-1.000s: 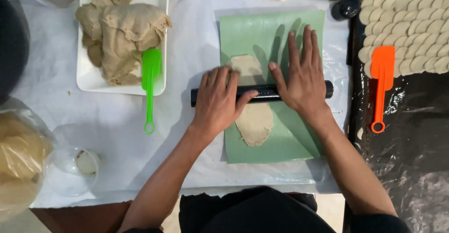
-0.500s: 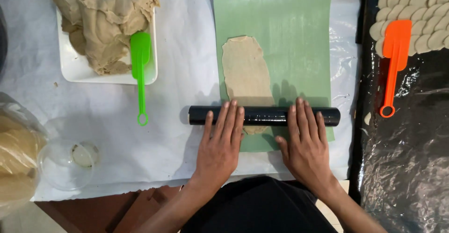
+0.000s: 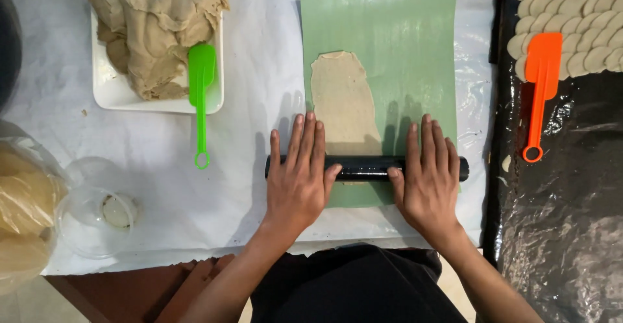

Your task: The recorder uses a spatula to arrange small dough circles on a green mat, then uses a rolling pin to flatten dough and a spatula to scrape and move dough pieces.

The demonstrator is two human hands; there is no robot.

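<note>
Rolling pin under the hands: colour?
Black, glossy. The rolling pin shows best in the head view, under left hand and right hand.

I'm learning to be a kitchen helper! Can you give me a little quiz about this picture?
1. True or false: both hands, the left hand and the right hand, lie flat on the black rolling pin.
2. What colour is the mat under the flat dough?
3. Where does the green spatula rest? A) on the white tray B) on the mat C) beside the orange spatula

Key: 1 true; 2 green; 3 A.
</note>
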